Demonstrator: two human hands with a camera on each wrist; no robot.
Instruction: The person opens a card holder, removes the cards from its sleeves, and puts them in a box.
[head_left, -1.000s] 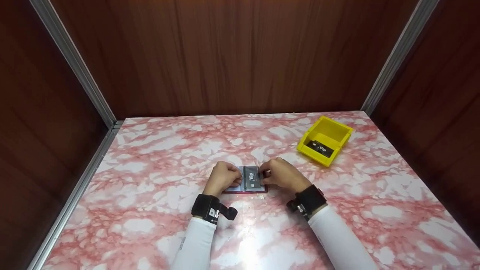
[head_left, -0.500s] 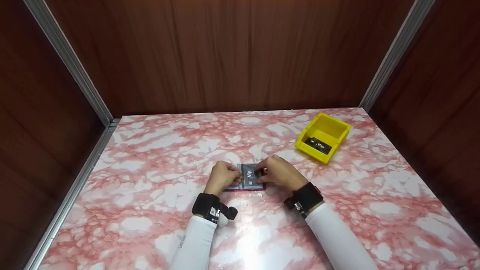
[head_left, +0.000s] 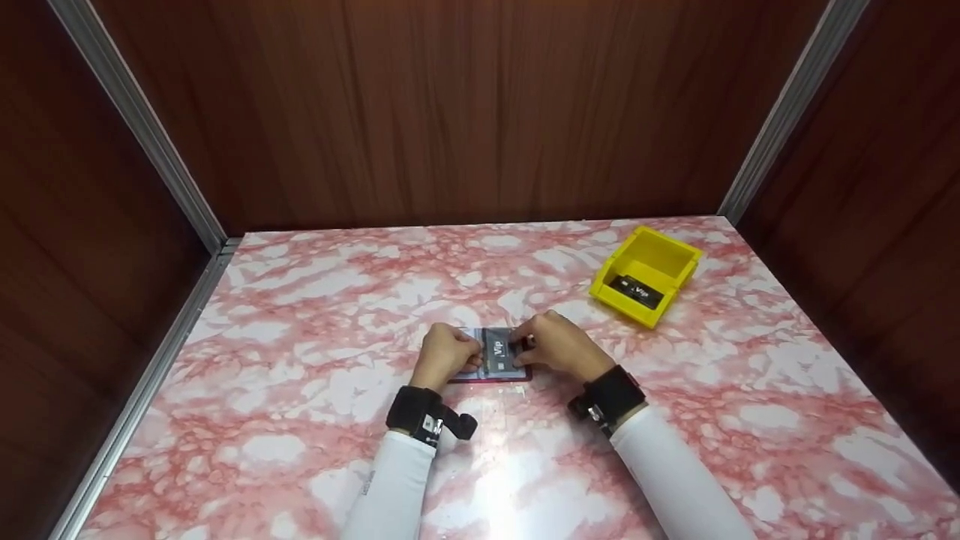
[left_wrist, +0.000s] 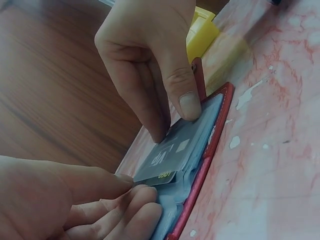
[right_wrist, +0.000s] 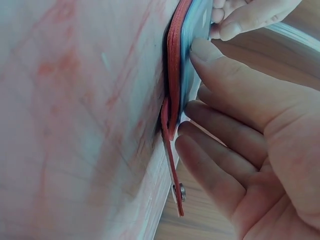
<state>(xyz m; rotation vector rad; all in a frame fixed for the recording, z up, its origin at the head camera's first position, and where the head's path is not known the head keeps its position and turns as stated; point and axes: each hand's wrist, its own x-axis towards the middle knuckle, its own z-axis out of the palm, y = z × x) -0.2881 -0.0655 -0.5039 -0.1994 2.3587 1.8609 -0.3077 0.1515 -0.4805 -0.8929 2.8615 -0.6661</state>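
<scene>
An open red card holder [head_left: 491,380] with clear plastic sleeves lies on the table in front of me. One sleeve holds a black card [left_wrist: 169,152] lettered "Vip"; a second card edge with yellow lettering shows beneath it. My left hand [head_left: 446,354] pinches the sleeve's edge beside the card between thumb and fingers. From the other side, my right hand [head_left: 559,346] rests its thumb and a fingertip on the sleeve over the card. In the right wrist view, the right fingers are loosely bent beside the holder's strap [right_wrist: 172,175], which has a metal snap.
A yellow bin [head_left: 649,262] stands at the back right, holding black "Vip" cards [head_left: 637,291]. The tabletop [head_left: 322,300] has a red and white marbled pattern. Brown wood panels [head_left: 465,112] enclose it at the back and sides.
Both hands stay at the holder with almost no movement. The whole view shifts slightly between the first and second frames; the card keeps its place in the sleeve.
</scene>
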